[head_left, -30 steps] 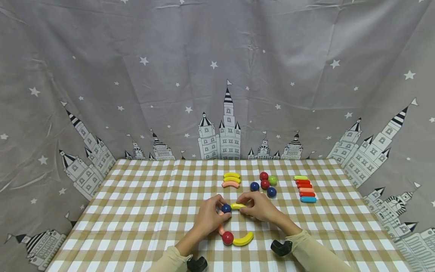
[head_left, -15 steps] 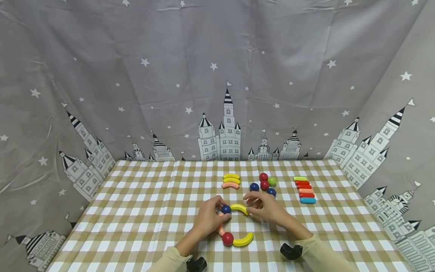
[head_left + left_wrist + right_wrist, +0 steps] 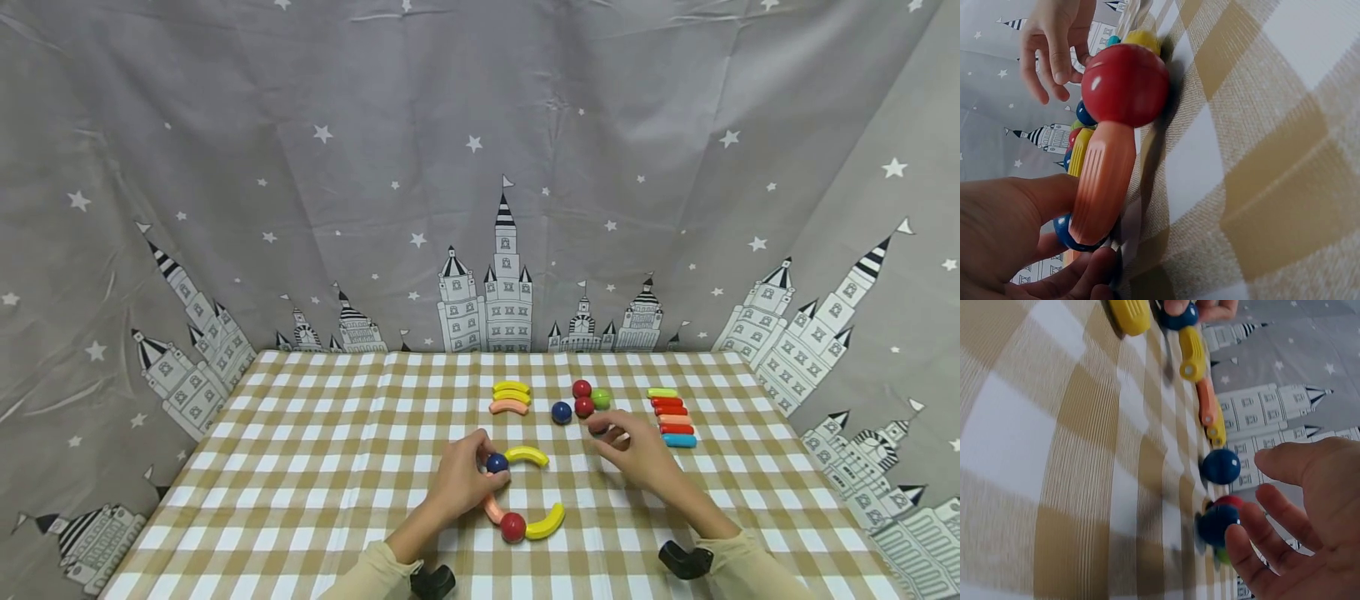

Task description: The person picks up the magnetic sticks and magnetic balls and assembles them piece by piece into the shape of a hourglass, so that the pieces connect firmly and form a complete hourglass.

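Observation:
My left hand (image 3: 461, 475) holds a dark blue ball (image 3: 497, 464) between thumb and fingers. From that ball a yellow curved rod (image 3: 527, 454) runs right, and an orange curved rod (image 3: 1104, 181) runs toward the front edge. A red ball (image 3: 513, 527) sits at the orange rod's other end, with a second yellow curved rod (image 3: 546, 523) attached to it. My right hand (image 3: 633, 446) reaches to another blue ball (image 3: 1218, 526), mostly covered by the hand in the head view. Its fingertips are right by that ball, and the thumb stands apart from it.
Behind the hands lie two yellow curved rods (image 3: 512, 388) and an orange one (image 3: 509, 407). Two red balls, a green ball (image 3: 601, 399) and a blue ball (image 3: 562, 412) are grouped near my right hand. Several short straight rods (image 3: 672, 417) form a column farther right.
My right hand has let go of the yellow curved rod and moved right to the loose blue ball. The red ball and front yellow rod have swung slightly right. My left hand stays put.

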`<state>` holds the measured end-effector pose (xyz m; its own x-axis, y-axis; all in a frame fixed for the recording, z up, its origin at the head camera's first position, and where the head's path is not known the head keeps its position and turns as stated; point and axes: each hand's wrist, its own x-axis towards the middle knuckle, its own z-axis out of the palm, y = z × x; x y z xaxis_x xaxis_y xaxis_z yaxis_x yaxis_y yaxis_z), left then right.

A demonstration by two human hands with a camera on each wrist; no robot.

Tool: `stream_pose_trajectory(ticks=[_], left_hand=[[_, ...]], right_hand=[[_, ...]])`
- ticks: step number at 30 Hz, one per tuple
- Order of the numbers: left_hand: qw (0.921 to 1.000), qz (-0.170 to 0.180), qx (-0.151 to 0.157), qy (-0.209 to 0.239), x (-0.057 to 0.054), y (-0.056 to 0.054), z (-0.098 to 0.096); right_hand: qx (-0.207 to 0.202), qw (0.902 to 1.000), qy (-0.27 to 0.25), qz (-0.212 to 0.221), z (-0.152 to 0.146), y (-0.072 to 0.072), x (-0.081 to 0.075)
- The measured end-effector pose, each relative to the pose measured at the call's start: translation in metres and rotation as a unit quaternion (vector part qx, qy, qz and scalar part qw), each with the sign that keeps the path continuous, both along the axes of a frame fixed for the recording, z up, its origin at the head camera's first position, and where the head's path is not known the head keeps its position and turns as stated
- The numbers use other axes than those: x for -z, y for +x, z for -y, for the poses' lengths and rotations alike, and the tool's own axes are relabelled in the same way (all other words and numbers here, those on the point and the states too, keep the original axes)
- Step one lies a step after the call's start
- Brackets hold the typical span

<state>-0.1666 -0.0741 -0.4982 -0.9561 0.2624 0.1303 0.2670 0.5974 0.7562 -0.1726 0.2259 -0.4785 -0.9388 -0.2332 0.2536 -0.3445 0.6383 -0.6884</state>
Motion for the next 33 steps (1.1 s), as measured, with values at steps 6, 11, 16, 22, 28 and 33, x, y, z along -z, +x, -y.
stream_pose_trajectory(ticks=[6, 11, 16, 22, 28, 33], left_hand=[[0.9998, -0.001, 0.013, -0.013, -0.002, 0.001, 0.0], [0.9995, 0.003, 0.024, -0.022, -0.003, 0.001, 0.0], [0.9992, 0.007, 0.027, -0.027, -0.004, 0.001, 0.0], [0.999, 0.009, 0.03, -0.032, -0.005, 0.001, 0.0], [0.9984, 0.016, 0.035, -0.042, -0.005, -0.001, 0.001], [0.9973, 0.028, 0.044, -0.052, -0.006, -0.002, 0.0]], right_hand=[[0.039, 0.9992, 0.001, -0.01, -0.01, -0.005, 0.004], [0.057, 0.998, 0.013, -0.023, -0.013, -0.009, 0.01], [0.064, 0.9972, 0.031, -0.019, -0.011, -0.013, 0.017], [0.071, 0.9957, 0.06, 0.002, -0.008, -0.016, 0.021], [0.069, 0.9941, 0.082, 0.016, -0.007, -0.02, 0.022], [0.07, 0.9941, 0.082, 0.017, -0.007, -0.02, 0.022]])
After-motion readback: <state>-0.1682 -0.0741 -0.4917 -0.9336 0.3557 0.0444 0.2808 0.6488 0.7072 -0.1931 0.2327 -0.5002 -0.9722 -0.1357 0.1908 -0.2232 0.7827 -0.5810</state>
